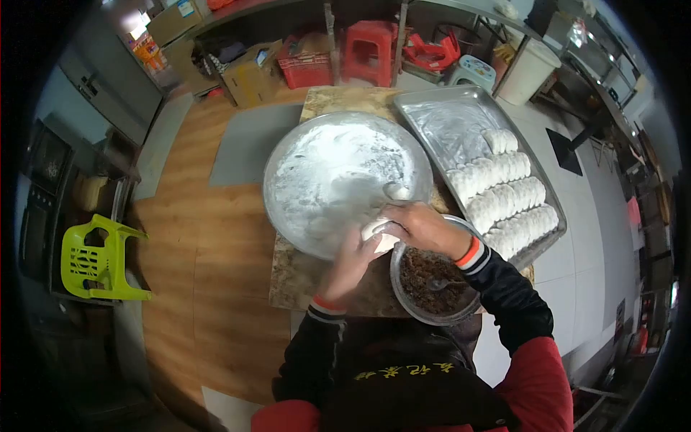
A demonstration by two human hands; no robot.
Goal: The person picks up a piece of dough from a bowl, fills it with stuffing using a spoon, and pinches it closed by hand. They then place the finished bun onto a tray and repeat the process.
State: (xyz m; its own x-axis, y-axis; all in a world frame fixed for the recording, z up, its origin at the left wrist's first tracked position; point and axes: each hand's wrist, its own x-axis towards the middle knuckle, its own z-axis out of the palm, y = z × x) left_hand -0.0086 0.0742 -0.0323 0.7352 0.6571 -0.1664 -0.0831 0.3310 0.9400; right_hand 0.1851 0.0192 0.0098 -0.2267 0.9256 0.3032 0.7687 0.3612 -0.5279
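My left hand (350,263) and my right hand (426,227) meet over the near edge of a wide metal basin (276,219) dusted with white flour. Between them they hold a pale piece of dough (386,242), fingers curled round it from both sides. Another small lump of dough (396,191) lies in the basin just beyond my right hand. Below my right wrist stands a metal bowl of dark brown crumbly filling (425,277), with a spoon (438,285) resting in it. Blur and flour hide part of the basin floor.
A metal tray (403,109) at the right carries several rows of floured dough pieces (507,198). Basin, bowl and tray share a marbled tabletop (288,281). A green plastic chair (108,255) stands left; red stools (368,50) and a cardboard box (252,75) sit beyond.
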